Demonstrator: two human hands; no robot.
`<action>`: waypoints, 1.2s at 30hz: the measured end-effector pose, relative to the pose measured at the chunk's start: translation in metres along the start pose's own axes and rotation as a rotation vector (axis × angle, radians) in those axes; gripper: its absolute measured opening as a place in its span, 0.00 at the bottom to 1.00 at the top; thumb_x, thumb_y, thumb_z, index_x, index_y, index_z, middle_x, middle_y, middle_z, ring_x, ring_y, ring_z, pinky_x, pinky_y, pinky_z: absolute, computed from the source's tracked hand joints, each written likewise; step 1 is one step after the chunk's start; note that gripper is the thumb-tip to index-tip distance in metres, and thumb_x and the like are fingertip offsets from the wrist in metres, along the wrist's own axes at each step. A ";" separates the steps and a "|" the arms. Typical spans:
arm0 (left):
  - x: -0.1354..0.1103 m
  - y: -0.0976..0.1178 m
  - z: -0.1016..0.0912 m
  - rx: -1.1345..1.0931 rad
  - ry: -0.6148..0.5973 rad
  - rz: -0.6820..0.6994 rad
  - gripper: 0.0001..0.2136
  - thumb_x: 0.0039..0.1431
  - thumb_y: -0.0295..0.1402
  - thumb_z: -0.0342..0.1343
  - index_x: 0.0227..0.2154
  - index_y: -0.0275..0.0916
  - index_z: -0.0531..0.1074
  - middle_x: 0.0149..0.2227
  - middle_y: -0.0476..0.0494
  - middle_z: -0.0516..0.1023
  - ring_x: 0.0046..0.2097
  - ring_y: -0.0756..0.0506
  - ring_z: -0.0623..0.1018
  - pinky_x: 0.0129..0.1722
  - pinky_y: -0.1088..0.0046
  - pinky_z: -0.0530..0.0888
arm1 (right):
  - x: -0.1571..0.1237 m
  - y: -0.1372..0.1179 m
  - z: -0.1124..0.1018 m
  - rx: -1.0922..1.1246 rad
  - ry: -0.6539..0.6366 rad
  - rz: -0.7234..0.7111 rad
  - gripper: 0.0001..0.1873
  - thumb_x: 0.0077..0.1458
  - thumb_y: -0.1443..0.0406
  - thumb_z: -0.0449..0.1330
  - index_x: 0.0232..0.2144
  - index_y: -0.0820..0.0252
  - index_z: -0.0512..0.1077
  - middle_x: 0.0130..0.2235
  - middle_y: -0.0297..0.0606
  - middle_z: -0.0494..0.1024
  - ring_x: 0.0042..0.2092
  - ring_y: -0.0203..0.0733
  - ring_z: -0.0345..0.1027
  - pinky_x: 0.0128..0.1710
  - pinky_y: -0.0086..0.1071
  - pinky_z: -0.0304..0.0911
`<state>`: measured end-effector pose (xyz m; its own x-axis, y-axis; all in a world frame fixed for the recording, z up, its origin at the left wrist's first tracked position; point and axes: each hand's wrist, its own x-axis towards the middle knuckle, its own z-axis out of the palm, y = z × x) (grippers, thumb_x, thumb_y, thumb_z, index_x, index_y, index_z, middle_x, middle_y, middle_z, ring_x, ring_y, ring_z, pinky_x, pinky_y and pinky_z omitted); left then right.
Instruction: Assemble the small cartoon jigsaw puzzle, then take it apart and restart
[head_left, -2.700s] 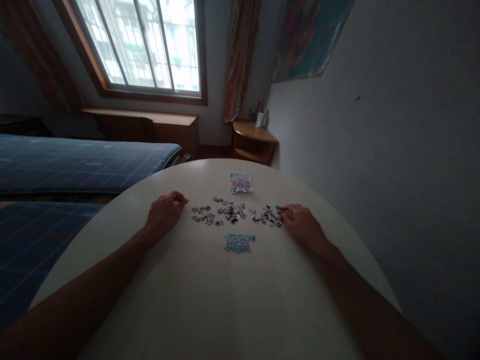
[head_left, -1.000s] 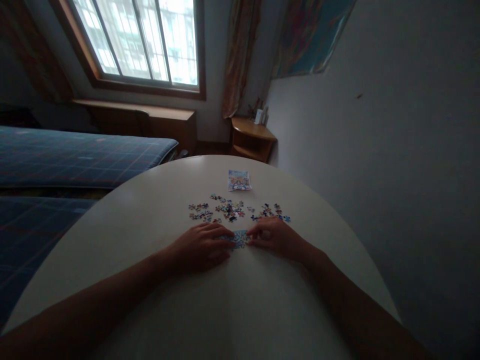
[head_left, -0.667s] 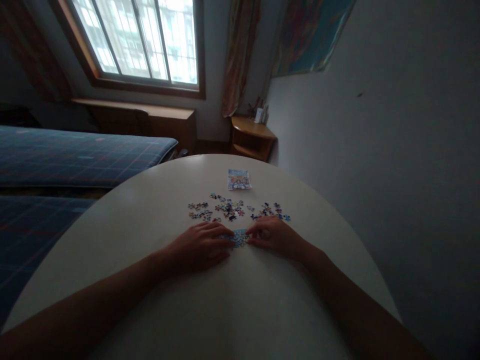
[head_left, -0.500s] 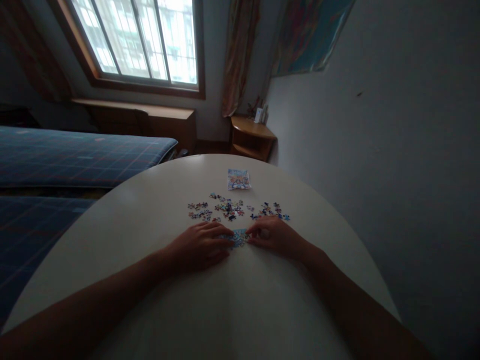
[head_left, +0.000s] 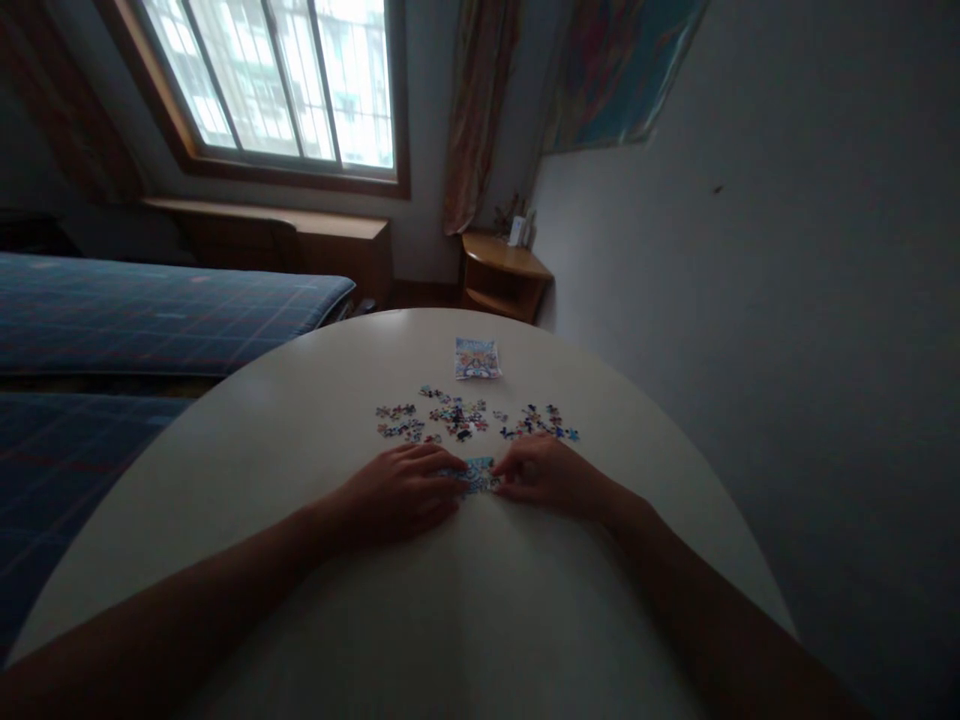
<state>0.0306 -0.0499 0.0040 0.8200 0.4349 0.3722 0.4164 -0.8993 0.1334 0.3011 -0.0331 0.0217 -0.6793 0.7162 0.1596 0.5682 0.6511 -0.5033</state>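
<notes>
A small joined patch of jigsaw puzzle (head_left: 480,474), pale blue and white, lies flat on the white table between my hands. My left hand (head_left: 401,490) rests flat, fingers stretched out, with the fingertips on the patch's left part and covering some of it. At the right edge of the patch, thumb and forefinger of my right hand (head_left: 551,478) are pinched together on a puzzle piece, mostly hidden by the fingers. Just beyond the hands lie loose puzzle pieces in a middle heap (head_left: 457,412), a left group (head_left: 401,428) and a right group (head_left: 536,420).
A printed picture packet (head_left: 478,359) lies farther back on the round table (head_left: 322,390). Past the table's rim are a plaid mattress (head_left: 165,310) on the left, a corner shelf (head_left: 506,255) at the back and a wall (head_left: 787,300) on the right.
My right hand has shifted very slightly at the patch's right edge. My left hand stays in place, and the loose pieces look unmoved.
</notes>
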 end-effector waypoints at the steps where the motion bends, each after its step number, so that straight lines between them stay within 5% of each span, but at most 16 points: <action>1: 0.000 0.000 0.000 0.001 -0.001 0.000 0.11 0.66 0.34 0.52 0.49 0.45 0.72 0.51 0.45 0.75 0.49 0.44 0.75 0.48 0.62 0.74 | 0.000 0.000 0.000 -0.007 -0.002 -0.006 0.07 0.52 0.63 0.67 0.34 0.59 0.78 0.28 0.33 0.79 0.31 0.36 0.71 0.39 0.31 0.62; 30: 0.000 0.000 0.002 -0.004 -0.026 -0.014 0.11 0.66 0.34 0.52 0.50 0.44 0.71 0.52 0.45 0.75 0.51 0.44 0.75 0.50 0.62 0.73 | -0.002 -0.007 -0.004 0.002 -0.044 -0.076 0.09 0.56 0.63 0.64 0.40 0.55 0.80 0.38 0.39 0.77 0.38 0.38 0.71 0.42 0.33 0.65; 36: 0.000 0.000 0.001 -0.015 -0.041 -0.019 0.12 0.65 0.34 0.53 0.50 0.44 0.71 0.52 0.44 0.75 0.51 0.43 0.74 0.50 0.62 0.73 | -0.005 -0.004 -0.006 0.021 -0.008 -0.106 0.11 0.55 0.70 0.62 0.39 0.54 0.80 0.38 0.37 0.77 0.37 0.37 0.71 0.43 0.33 0.64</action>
<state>0.0313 -0.0497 0.0031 0.8276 0.4530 0.3316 0.4263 -0.8914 0.1538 0.3050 -0.0378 0.0278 -0.7392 0.6412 0.2062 0.4830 0.7180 -0.5012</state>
